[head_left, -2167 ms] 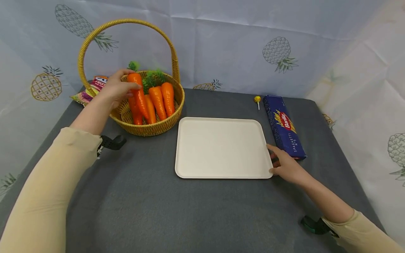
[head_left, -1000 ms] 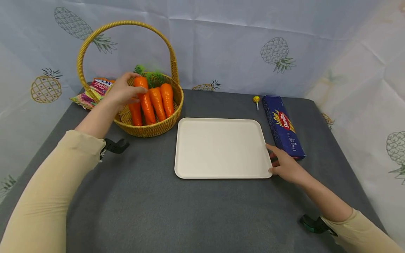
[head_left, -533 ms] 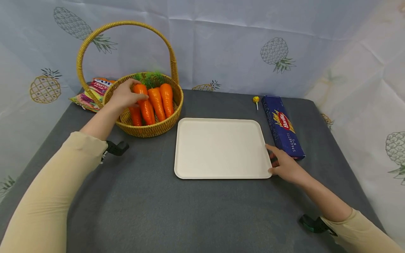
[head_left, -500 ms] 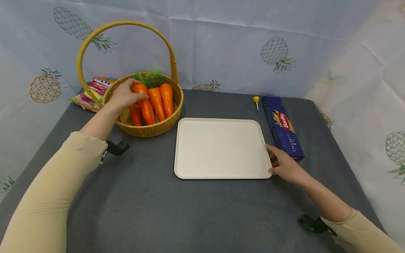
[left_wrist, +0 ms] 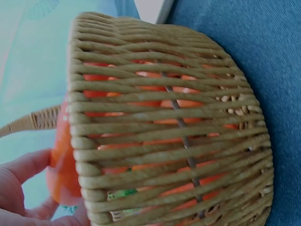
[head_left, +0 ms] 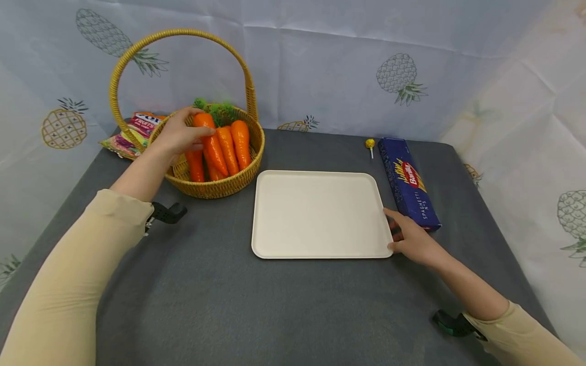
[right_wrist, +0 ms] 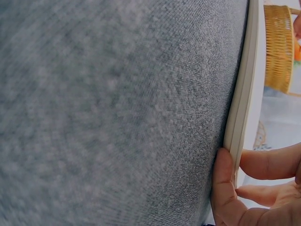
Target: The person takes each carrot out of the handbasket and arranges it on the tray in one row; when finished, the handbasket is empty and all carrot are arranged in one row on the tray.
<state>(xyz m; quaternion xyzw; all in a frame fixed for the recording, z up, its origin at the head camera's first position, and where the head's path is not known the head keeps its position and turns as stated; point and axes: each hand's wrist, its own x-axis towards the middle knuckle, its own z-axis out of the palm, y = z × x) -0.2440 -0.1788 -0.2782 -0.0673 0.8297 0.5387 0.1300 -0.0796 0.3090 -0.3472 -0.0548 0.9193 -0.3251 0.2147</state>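
My left hand [head_left: 177, 133] is at the left side of the wicker basket [head_left: 210, 190], its thumb and fingers gripping an orange carrot [head_left: 213, 148] near the leafy end. That carrot leans over several other carrots [head_left: 241, 142] lying in the basket. In the left wrist view the held carrot [left_wrist: 63, 165] shows between thumb and fingers, just beyond the woven rim; the weave hides much of the rest. On the right, my right hand [head_left: 414, 243] pinches the right edge of a cream rectangular tray [head_left: 320, 216]. The right wrist view shows fingers on both faces of the tray rim [right_wrist: 241, 108].
A blue spaghetti box [head_left: 409, 183] lies right of the tray, close to my right hand. Beside it is a yellow lollipop [head_left: 370, 144]. A colourful snack bag [head_left: 137, 134] rests behind the basket's left side. The tall basket handle [head_left: 183, 33] arches above my left hand.
My left hand first lowered the carrot into the basket, then lifted it slightly in the last half second, its tip shifting right. The right hand and tray stayed put.
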